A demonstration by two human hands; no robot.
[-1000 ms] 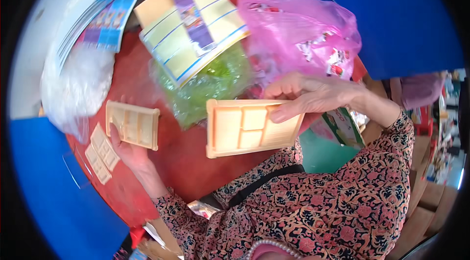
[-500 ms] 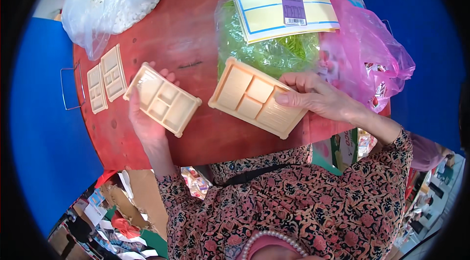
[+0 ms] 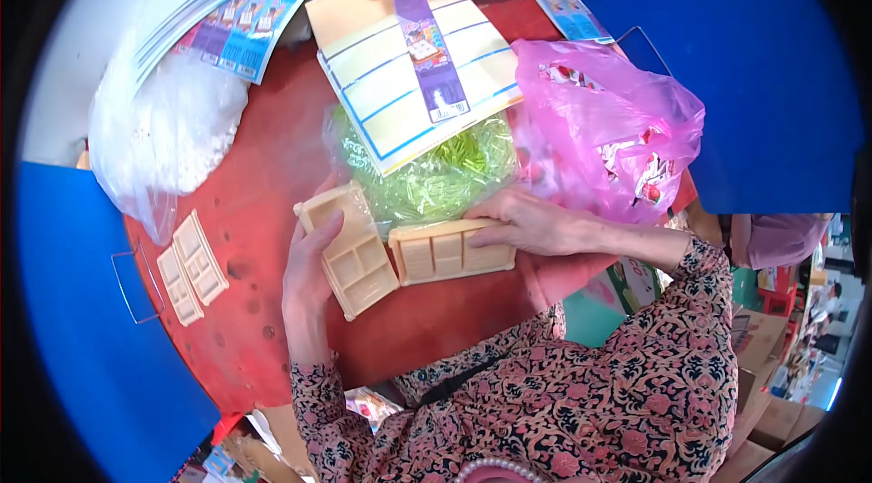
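My left hand (image 3: 313, 256) is closed around the side of a cream plastic compartment tray (image 3: 352, 251), thumb over its rim and open compartments facing up. In my right hand (image 3: 522, 224) is a second cream tray (image 3: 447, 252), pinched by its right end and tipped so that a long edge shows. The two trays meet or nearly meet at their neighbouring corners, just in front of a clear bag of green shreds (image 3: 436, 179). Two more cream trays (image 3: 202, 256) lie side by side at the left of the red table (image 3: 263, 338).
Yellow-and-white printed sheets (image 3: 363, 65) with a purple strip rest on the green bag. A pink plastic bag (image 3: 618, 133) stands to the right. At the far left are a white-filled clear bag (image 3: 173, 129) and blue printed cards (image 3: 259, 24). Blue panels flank the table.
My right hand has moved left and tipped its tray, bringing it beside the one in my left hand. The view has shifted, showing more of the table's far side.
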